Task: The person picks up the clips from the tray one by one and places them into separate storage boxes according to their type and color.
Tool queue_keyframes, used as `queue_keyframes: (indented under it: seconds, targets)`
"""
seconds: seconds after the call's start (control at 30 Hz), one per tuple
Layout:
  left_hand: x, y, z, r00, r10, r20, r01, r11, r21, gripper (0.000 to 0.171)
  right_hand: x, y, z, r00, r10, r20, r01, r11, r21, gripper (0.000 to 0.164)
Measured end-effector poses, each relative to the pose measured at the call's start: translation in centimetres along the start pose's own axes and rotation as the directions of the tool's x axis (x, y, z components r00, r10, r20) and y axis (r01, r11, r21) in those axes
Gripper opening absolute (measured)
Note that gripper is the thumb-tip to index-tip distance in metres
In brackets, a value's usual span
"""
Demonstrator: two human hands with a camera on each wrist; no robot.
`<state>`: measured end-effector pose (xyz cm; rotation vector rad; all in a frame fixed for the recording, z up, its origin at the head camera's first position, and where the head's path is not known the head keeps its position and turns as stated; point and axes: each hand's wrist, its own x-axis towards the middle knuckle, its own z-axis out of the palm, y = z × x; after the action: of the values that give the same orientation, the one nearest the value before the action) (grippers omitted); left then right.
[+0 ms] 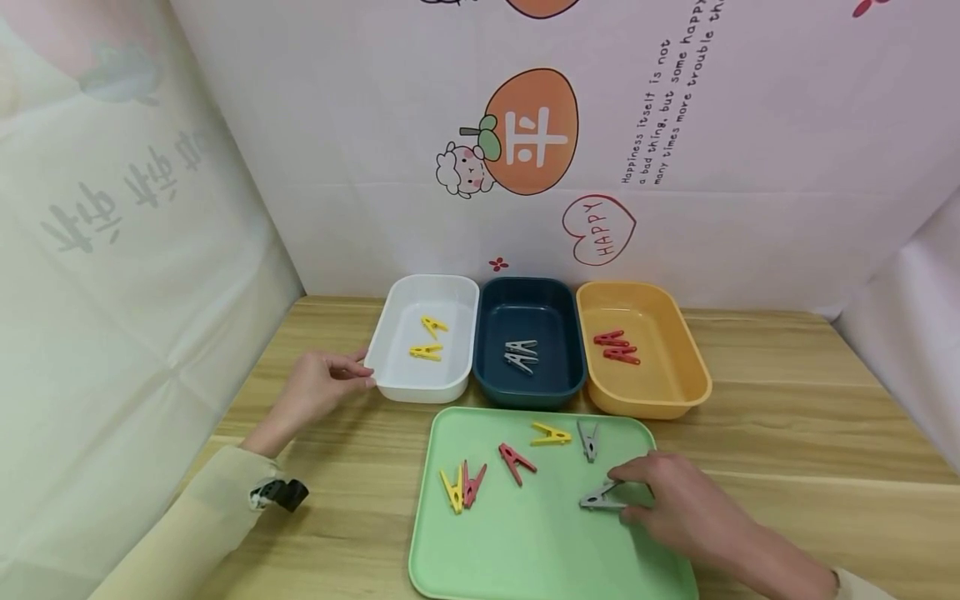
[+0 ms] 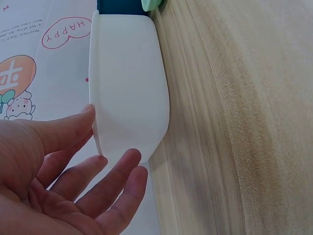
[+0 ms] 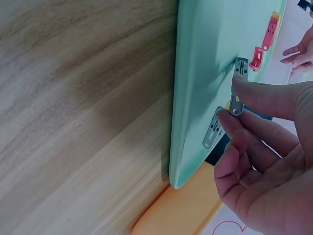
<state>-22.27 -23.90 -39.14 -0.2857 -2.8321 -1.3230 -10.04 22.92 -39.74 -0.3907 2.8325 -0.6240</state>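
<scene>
My right hand (image 1: pixel 686 508) pinches a grey clothespin (image 1: pixel 600 497) by its spread legs, thumb on one and index finger on the other, over the green tray (image 1: pixel 540 550). In the right wrist view the thumb covers part of this clothespin (image 3: pixel 236 104). At the far left, my left hand (image 1: pixel 322 385) touches the near left corner of the white bin (image 1: pixel 423 393) with relaxed fingers. A second grey clothespin (image 1: pixel 588 442), a yellow clothespin (image 1: pixel 551 434) and a red clothespin (image 1: pixel 516 462) lie on the tray. Another yellow clothespin (image 1: pixel 453 488) and red clothespin (image 1: pixel 472 483) lie together.
The white bin holds two yellow clothespins (image 1: pixel 426 352). Beside it a dark blue bin (image 1: pixel 529 395) contains two grey clothespins (image 1: pixel 521 356), and an orange bin (image 1: pixel 678 379) two red clothespins (image 1: pixel 621 355). A printed cloth (image 1: pixel 375 167) hangs behind the wooden table (image 1: pixel 810 417).
</scene>
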Motion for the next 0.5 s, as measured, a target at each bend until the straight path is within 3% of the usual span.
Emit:
queue_keyframes:
  seconds: [0.23,0.5]
  targets:
    - [-0.16,0.15,-0.04,1.000,-0.013,-0.009,0.014,1.000,0.009,0.003,-0.30,0.06,-0.39,1.000,-0.013,-0.025,0.013,1.000,0.010,0.035]
    - [-0.13,0.24,0.03,1.000,-0.013,-0.011,0.013,1.000,0.017,0.005,-0.76,-0.10,-0.77,0.992,-0.101,-0.072,0.101,0.995,0.006,0.033]
